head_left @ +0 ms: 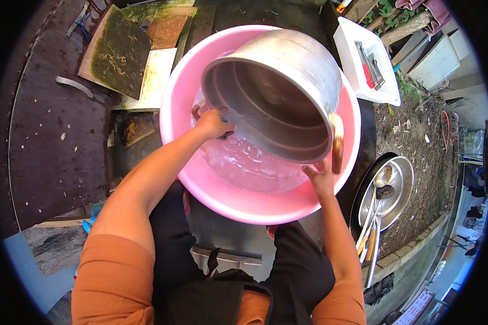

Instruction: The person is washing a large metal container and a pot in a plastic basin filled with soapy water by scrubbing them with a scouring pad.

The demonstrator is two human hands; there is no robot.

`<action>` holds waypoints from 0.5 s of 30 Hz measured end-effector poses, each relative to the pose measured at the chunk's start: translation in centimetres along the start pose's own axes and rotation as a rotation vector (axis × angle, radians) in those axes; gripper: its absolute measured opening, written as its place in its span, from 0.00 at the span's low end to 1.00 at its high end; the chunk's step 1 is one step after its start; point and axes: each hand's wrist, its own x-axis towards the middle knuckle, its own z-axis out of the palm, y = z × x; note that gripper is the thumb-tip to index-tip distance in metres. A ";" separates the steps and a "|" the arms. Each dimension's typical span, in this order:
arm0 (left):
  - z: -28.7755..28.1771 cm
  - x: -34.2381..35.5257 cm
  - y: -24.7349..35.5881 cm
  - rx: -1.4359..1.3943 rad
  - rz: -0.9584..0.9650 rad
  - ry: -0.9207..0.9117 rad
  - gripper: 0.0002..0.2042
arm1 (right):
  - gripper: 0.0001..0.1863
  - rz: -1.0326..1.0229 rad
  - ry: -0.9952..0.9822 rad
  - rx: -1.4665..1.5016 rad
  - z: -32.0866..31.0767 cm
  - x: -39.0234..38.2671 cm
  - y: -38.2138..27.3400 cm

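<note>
A: On the head view, the big metal pot (303,54) leans tipped inside the pink tub (244,214), its mouth turned toward the person, its lower side down at the cloudy water (249,173)!

B: And the left hand (213,124)?

A: Fingers curled around a dark scrubber (226,132), right there by the pot's near-left edge!

B: The right hand (321,174), then?

A: Up at the rim, just below the brown handle (337,142), thumb spread away. Fingertips seem to touch the metal, but some of the hold is hidden; I can't tell whether it's a firm grip or a steadying touch.

B: So how far along is the washing?

A: Midway, I'd judge! Pot in the tub, scrubber in hand, water under it. The inside looks dull, though shadow keeps me from calling it clean. Finishing the scrub and lifting the pot out look to be left.

B: And on the right side?

A: A shallow metal pan (405,181) with a ladle (383,176) across it, and further up a white container (384,96) holding metal tools (370,62). Whether those are washed, I can't tell!
</note>
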 end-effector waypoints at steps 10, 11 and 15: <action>-0.5 4.0 2.2 0.432 0.471 0.204 0.20 | 0.34 -0.497 0.008 -0.177 0.1 -3.5 -12.4; -0.5 4.7 1.5 0.438 0.499 0.238 0.19 | 0.29 -0.453 -0.009 -0.341 0.9 -3.4 -13.7; 0.7 8.3 -0.8 0.329 0.511 0.408 0.17 | 0.14 -0.745 0.042 -0.796 3.1 -3.2 -16.6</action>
